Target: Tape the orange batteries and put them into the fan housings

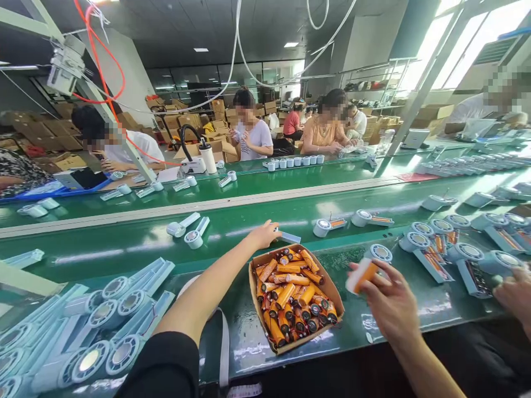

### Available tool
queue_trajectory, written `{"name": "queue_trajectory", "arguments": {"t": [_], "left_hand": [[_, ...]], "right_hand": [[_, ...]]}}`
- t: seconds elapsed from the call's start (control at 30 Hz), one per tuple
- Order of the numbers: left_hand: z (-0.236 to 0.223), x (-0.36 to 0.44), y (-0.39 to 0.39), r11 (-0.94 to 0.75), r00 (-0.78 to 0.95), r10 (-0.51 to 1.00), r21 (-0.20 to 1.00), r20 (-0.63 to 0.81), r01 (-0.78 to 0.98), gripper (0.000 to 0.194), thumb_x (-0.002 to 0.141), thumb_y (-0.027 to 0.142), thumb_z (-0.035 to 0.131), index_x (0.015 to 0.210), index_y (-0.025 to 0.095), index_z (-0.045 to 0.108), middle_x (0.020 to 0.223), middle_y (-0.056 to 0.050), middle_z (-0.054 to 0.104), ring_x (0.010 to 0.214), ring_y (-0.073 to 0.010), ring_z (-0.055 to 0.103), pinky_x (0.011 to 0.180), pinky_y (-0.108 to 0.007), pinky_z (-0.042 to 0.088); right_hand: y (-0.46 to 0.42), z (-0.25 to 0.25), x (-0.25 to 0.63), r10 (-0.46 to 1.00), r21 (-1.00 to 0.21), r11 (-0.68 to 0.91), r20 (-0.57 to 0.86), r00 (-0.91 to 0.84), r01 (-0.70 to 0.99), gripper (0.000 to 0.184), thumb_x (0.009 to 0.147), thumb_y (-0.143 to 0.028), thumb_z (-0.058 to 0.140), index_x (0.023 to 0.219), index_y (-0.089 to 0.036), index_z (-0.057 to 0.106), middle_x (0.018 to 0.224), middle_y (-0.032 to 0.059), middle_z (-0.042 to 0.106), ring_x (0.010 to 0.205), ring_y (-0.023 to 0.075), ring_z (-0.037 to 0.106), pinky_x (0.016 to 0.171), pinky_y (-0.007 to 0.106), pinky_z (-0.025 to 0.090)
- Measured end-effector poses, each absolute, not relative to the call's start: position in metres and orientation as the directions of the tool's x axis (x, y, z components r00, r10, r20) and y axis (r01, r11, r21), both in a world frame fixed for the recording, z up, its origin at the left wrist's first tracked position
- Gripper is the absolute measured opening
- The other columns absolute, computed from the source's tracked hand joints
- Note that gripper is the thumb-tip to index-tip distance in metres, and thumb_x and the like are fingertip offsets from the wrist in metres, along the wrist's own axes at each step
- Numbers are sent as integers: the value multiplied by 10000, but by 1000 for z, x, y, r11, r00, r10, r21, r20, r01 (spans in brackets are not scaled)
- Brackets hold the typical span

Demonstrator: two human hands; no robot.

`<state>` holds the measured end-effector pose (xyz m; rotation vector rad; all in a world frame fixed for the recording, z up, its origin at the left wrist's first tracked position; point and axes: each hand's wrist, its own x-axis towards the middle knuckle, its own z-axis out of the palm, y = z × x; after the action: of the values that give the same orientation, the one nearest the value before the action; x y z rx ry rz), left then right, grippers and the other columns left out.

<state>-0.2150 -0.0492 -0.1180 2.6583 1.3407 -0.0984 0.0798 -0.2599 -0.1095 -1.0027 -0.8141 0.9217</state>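
My left hand [265, 235] reaches over the green conveyor belt, its fingers closed on a light-blue fan housing [289, 237]; only the handle part shows, and the rest is behind the hand. My right hand [392, 301] is raised over the near bench with an orange-wrapped battery [365, 275] pinched between thumb and fingers. One side of that battery looks white and slightly blurred. Between my arms sits a cardboard box [269, 344] full of orange batteries with thin wires. Just behind my right hand stands a round fan head [379, 253].
Light-blue fan housings [103, 315] are piled at the left. Housings with orange batteries in their handles [435, 260] crowd the right, beside a co-worker's hand [514, 293]. More housings [194, 237] lie on the belt [124, 243]. Several people sit across it.
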Motion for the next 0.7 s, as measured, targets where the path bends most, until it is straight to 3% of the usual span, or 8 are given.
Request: {"name": "queue_trajectory", "arguments": {"t": [0.13,0.2,0.3,0.43,0.53,0.7], "left_hand": [[-116,-193,-35,-582,584,782,84,-218,809,331,990,304,728,1302,199,694,1482,-131,614,1340,-313,602,1115,-560,538],[-112,-183,-28,-577,577,776,83,-255,813,350,1016,382,705,1307,189,678,1389,-112,664,1233,-274,663,1056,-530,578],[-105,-177,-25,-565,572,773,112,-273,817,335,1026,402,692,1291,198,684,1343,-106,686,1173,-250,687,1010,-480,603],[-100,-179,-29,-514,537,806,156,-247,843,324,1035,406,677,1289,206,686,1353,-107,682,1171,-245,685,1009,-474,604],[-99,-179,-31,-469,502,836,185,-223,863,338,1036,410,674,1303,202,679,1345,-107,683,1157,-244,690,997,-472,610],[-101,-171,-29,-412,455,871,231,-184,882,365,1031,413,682,1327,200,665,1346,-108,680,1154,-247,692,984,-470,615]], "right_hand": [[-188,-91,44,951,-934,297,272,144,-200,564,656,-415,988,1122,-238,725,955,95,859,879,281,832,754,416,678],[-152,-89,38,949,-942,313,309,58,-121,585,673,-475,956,1138,-220,710,887,71,850,838,267,825,748,418,675],[-110,-94,37,945,-939,327,324,-47,109,551,803,-580,807,1184,-205,676,838,54,837,867,260,826,795,427,674],[-80,-110,34,950,-890,311,283,-132,334,426,929,-462,667,1268,-206,646,922,57,850,884,241,830,814,397,669],[-70,-116,28,948,-790,314,235,-213,526,393,942,-320,660,1323,-224,657,951,42,852,867,231,826,799,350,651],[-65,-114,26,916,-468,390,111,-385,793,389,950,-271,700,1338,-278,727,1072,71,851,1022,290,807,925,357,593]]}}
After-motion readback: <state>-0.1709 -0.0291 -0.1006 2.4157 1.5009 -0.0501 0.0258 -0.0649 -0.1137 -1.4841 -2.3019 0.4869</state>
